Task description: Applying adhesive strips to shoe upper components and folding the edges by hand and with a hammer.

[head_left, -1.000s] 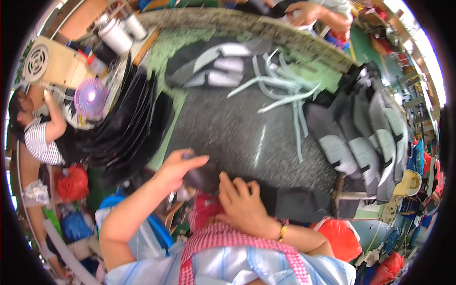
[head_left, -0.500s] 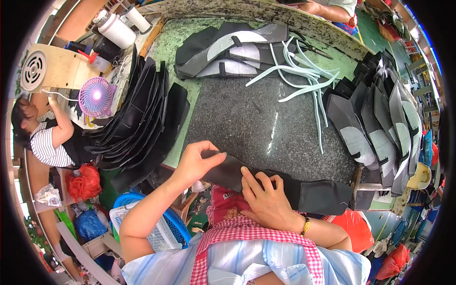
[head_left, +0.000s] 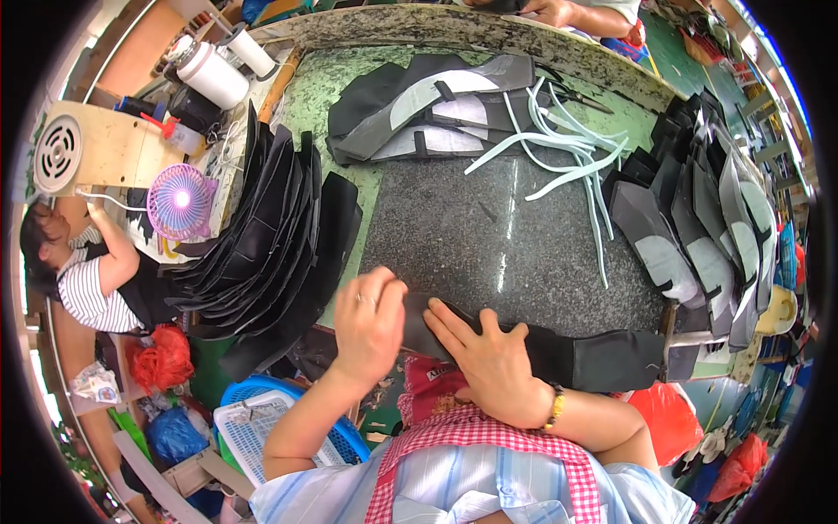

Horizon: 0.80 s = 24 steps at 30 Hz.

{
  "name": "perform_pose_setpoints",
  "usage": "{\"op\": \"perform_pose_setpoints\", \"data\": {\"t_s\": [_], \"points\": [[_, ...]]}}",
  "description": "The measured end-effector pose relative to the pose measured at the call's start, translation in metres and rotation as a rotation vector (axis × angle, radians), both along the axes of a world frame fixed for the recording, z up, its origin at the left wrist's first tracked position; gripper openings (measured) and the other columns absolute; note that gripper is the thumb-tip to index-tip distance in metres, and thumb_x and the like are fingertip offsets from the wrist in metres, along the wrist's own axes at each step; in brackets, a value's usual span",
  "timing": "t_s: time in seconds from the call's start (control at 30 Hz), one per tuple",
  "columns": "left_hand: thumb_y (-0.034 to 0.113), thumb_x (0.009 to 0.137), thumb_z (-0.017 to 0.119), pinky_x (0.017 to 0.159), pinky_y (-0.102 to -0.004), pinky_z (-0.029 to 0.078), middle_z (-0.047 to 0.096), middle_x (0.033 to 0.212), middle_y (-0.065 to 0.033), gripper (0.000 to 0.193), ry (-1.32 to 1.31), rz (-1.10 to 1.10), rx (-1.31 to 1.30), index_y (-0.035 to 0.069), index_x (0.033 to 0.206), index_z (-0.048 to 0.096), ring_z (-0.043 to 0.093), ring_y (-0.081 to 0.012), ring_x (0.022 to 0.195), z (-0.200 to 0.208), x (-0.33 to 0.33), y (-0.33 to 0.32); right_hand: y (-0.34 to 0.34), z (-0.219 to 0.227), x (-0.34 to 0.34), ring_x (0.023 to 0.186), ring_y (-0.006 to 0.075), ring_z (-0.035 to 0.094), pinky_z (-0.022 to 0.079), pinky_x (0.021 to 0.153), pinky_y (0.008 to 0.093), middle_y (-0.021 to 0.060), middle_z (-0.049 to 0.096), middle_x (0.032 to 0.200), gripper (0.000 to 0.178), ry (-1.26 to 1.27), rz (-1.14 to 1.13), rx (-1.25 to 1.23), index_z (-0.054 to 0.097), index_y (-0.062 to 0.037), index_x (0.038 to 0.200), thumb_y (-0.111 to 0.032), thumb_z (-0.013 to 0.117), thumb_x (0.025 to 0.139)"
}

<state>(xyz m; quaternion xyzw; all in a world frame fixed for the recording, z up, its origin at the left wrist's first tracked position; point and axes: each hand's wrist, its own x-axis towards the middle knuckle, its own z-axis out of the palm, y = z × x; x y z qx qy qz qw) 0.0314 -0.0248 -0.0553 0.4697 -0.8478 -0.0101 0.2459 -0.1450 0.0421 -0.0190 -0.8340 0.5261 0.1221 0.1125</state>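
Observation:
A long black strip of leather-like material [head_left: 615, 360] lies along the near edge of the dark stone slab [head_left: 436, 231], with a seam across its right part. My left hand [head_left: 371, 325], a ring on one finger, is closed at the strip's left end; its curled fingers hide that end. Stretched over the strip, my right hand [head_left: 499, 360] presses its first two fingertips onto the surface close to my left hand. Beyond the slab lie grey and black curved pieces with white patches [head_left: 454, 109], and pale thin strips [head_left: 567, 148] trail from them onto the slab.
Black panels [head_left: 271, 236] stand stacked at left, beside a lit purple fan [head_left: 181, 200] and white thread cones [head_left: 212, 74]. More patched pieces [head_left: 659, 253] lean at right. Scissors [head_left: 587, 100] lie at the back. Co-workers sit at left and across the bench.
My left hand has turned knuckles up, its fingers curling over the strip's end. My right fingertips have shifted left along the strip. The whole view has moved slightly.

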Motion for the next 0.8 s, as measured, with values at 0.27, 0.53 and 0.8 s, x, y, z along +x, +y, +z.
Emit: {"op": "perform_pose_setpoints", "data": {"t_s": [0.27, 0.53, 0.8], "points": [[0.031, 0.087, 0.067, 0.107, -0.0447, 0.04, 0.06, 0.13, -0.0156, 0.044, -0.152, -0.248, 0.195, -0.002, 0.117, 0.064, 0.059, -0.0304, 0.118, 0.009, -0.011, 0.051, 0.045, -0.004, -0.094, 0.114, 0.0308, 0.056, 0.049, 0.097, 0.0392, 0.0145, 0.056, 0.139, 0.067, -0.527, 0.018, 0.067, 0.057, 0.0017, 0.129, -0.018, 0.078, 0.068], [0.016, 0.075, 0.06, 0.096, -0.0387, 0.05, 0.065, 0.108, -0.0141, 0.036, -0.235, -0.746, -0.002, -0.004, 0.104, 0.068, 0.062, -0.0268, 0.104, -0.001, -0.078, 0.063, 0.07, -0.008, -0.125, 0.133, 0.0275, 0.051, 0.042, 0.109, 0.0393, 0.015, 0.057, 0.139, 0.073, -0.484, 0.04, 0.017, 0.057, 0.0007, 0.131, -0.023, 0.08, 0.066], [0.016, 0.074, 0.06, 0.087, -0.0399, 0.054, 0.068, 0.099, -0.021, 0.031, -0.41, -0.712, -0.16, -0.006, 0.094, 0.066, 0.067, -0.0318, 0.095, 0.007, -0.09, 0.082, 0.117, -0.016, -0.196, 0.137, 0.0272, 0.046, 0.038, 0.111, 0.0467, 0.0078, 0.048, 0.149, 0.064, -0.389, -0.132, -0.107, 0.053, -0.0103, 0.139, -0.024, 0.073, 0.08]]}}
